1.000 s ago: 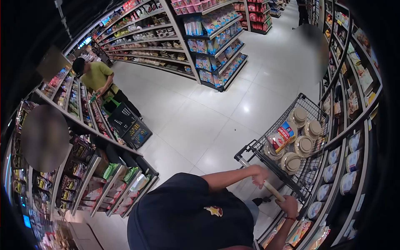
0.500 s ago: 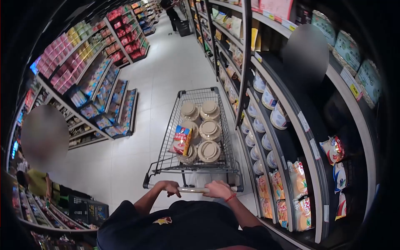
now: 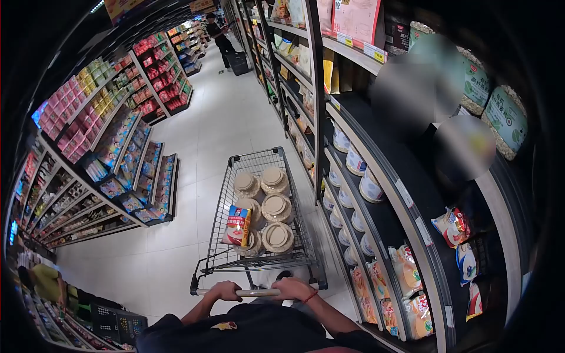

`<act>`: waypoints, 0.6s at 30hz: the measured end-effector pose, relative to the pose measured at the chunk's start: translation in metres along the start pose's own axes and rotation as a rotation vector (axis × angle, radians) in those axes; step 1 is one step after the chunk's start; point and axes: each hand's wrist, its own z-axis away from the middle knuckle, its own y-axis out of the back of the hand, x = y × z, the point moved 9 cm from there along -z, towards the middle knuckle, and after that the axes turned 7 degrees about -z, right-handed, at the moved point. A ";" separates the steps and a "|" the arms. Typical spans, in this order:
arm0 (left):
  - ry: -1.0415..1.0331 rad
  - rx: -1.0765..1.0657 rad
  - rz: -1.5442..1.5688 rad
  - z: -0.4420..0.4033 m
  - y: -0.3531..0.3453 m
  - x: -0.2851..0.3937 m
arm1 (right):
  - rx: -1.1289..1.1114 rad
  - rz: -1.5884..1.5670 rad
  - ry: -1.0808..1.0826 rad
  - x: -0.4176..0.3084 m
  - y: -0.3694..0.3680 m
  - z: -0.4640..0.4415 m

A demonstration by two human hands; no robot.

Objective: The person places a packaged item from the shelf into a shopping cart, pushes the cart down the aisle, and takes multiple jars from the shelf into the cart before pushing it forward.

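Observation:
A wire shopping cart [image 3: 210,259] stands in front of me in the aisle. My left hand [image 3: 226,290] is wrapped round the left part of its handle bar [image 3: 259,292]. Farther right on the same bar, my right hand [image 3: 293,288], with a red string at the wrist, is closed too. Inside the basket are several clear jars [image 3: 278,237] of pale contents with beige lids. A red, blue and white food bag [image 3: 237,226] rests against the jars on the left side.
Close on my right runs a tall shelf [image 3: 406,194] with tubs, bags and large jars. A stepped display [image 3: 138,176] stands left of the aisle floor [image 3: 200,117]. Ahead, a person [image 3: 219,41] stands by a dark basket [image 3: 238,63]; another dark basket [image 3: 118,323] is at lower left.
The view has tilted up, so the cart and my hands sit lower and farther left in it. My left hand's fingers have closed more fully round the handle bar.

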 end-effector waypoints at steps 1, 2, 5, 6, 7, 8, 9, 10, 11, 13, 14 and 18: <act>-0.001 0.000 0.004 0.000 0.006 0.001 | 0.002 -0.030 -0.004 -0.001 0.003 -0.001; -0.004 -0.062 0.068 0.001 0.008 0.004 | -0.001 -0.028 -0.006 0.000 0.005 -0.002; -0.045 -0.231 0.199 -0.018 0.001 0.004 | -0.017 0.014 -0.014 0.008 0.014 -0.008; -0.076 -0.344 0.262 -0.023 -0.008 0.003 | -0.041 -0.009 -0.020 0.011 0.015 -0.010; -0.098 -0.381 0.281 -0.021 -0.005 0.008 | -0.069 -0.035 -0.026 0.013 0.013 -0.012; -0.120 -0.408 0.295 -0.022 -0.005 0.008 | -0.102 -0.068 -0.066 0.021 0.011 -0.015; -0.146 -0.434 0.310 -0.023 -0.004 0.008 | -0.106 -0.064 -0.066 0.021 0.013 -0.016; -0.148 -0.424 0.318 -0.028 0.002 0.007 | -0.101 -0.037 -0.040 0.019 0.020 -0.017; -0.164 -0.440 0.335 -0.030 0.004 0.006 | -0.099 -0.013 -0.012 0.017 0.025 -0.020; -0.178 -0.457 0.382 -0.039 -0.002 0.004 | -0.139 0.001 -0.046 0.017 0.032 -0.022; -0.222 -0.399 0.394 -0.049 0.002 0.002 | -0.137 0.007 -0.054 0.018 0.038 -0.025; -0.257 -0.185 0.412 -0.034 0.033 0.000 | -0.128 0.050 0.028 0.022 0.049 -0.042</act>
